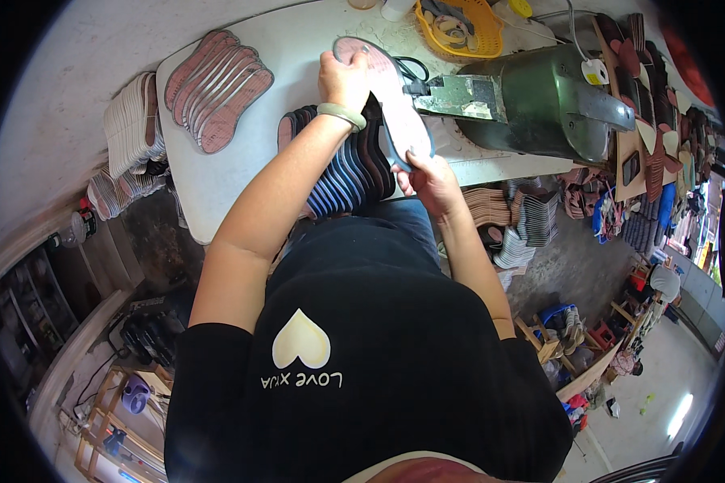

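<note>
A pale pink shoe insole (400, 113) with a dark blue-grey edge is held in front of me, beside the flat metal arm of a green machine (532, 101). My left hand (345, 80), with a bangle at its wrist, grips the far end. The near end is pinched in my right hand (432, 183), thumb on top and fingers curled below. Under my left forearm a row of dark-edged insoles (342, 181) stands along the front edge of the white table (298, 36). A fanned pile of pink insoles (217, 88) lies on the table's left part.
Bundles of white insoles (130, 125) stand left of the table. A yellow basket (482, 28) with scraps sits at the back. Stacked insoles (524, 225) fill the space below the table at right. Farther right are a board with soles (652, 121) and a wooden rack (540, 342).
</note>
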{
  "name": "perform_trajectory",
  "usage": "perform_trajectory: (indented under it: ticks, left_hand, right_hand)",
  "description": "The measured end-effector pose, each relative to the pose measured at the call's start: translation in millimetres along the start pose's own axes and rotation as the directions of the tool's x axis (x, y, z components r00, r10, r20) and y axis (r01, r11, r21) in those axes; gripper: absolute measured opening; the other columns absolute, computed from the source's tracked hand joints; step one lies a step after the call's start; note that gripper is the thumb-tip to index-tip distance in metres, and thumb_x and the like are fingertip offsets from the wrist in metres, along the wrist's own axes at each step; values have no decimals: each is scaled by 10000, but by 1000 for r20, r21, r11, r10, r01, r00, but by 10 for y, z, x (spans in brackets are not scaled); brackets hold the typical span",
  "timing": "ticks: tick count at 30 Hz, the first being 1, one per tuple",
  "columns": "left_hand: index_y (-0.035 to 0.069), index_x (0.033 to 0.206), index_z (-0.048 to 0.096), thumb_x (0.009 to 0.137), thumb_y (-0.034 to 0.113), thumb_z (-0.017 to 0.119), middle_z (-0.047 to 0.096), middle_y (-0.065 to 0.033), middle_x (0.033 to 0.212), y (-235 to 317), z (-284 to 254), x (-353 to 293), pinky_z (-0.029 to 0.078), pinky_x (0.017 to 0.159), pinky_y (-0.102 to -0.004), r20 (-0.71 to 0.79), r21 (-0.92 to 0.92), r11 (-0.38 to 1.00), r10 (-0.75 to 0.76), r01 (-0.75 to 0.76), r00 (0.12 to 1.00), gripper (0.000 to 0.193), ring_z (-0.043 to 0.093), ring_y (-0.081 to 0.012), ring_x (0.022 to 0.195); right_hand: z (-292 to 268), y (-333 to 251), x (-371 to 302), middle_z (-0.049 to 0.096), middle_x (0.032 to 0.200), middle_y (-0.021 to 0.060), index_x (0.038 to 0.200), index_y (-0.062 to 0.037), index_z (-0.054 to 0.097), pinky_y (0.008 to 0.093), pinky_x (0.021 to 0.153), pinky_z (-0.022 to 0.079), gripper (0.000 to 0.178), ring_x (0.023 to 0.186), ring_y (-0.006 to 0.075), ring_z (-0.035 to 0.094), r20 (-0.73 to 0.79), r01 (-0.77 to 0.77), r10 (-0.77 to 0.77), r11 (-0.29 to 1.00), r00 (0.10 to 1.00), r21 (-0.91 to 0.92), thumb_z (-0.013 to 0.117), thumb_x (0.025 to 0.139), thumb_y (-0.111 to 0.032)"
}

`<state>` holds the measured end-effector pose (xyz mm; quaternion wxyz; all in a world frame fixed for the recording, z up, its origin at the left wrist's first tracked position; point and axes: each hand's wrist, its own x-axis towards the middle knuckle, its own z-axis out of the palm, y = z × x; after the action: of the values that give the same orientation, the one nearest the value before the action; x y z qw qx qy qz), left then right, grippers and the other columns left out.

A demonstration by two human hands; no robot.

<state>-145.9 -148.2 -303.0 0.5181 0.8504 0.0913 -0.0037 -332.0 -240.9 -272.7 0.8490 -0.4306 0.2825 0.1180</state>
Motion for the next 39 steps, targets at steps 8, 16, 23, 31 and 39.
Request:
perform_trajectory:
  ticks: [8,16,23,31,39]
  left_hand:
    - [-64,1157,449,808,401,622,434,-260,1262,-114,-21,478,335,990,-425,252,252,760,547,-599,799,606,402,-345,1207]
    - [134,1025,651,833,404,581,601,-46,924,521,-106,618,408,861,-359,954,-201,391,287,-898,-89,339,502,-247,956]
    - [177,1035,651,832,420,574,620,-35,967,499,-215,620,419,863,-365,958,-88,337,286,-937,13,325,509,-249,975]
    - [166,1138,594,873,314,543,637,-124,873,206,-286,537,465,772,-388,890,-127,418,448,-900,82,308,594,-270,799]
    - [134,1274,490,908,240,494,616,-171,1078,242,-490,172,441,877,-354,895,-13,659,343,-752,285,381,592,-287,991]
  right_hand:
    - [175,32,278,537,564,52,808,47,607,219,455,340,320,470,111,462,-107,104,-104,995,989,-8,564,895,-258]
    - [253,-58,528,544,550,12,820,48,628,187,428,327,327,440,77,451,-133,98,-99,995,986,-16,580,887,-268]
    - [276,-111,584,540,530,4,810,37,637,183,393,301,343,400,64,435,-179,120,-138,987,974,-108,586,883,-294]
    - [218,-217,573,593,534,47,761,27,657,184,381,312,362,393,66,471,-204,127,-195,944,959,-306,568,881,-303]
    - [197,-240,556,591,554,37,758,-9,640,184,395,297,393,414,69,471,-146,158,-220,923,964,-352,530,901,-357]
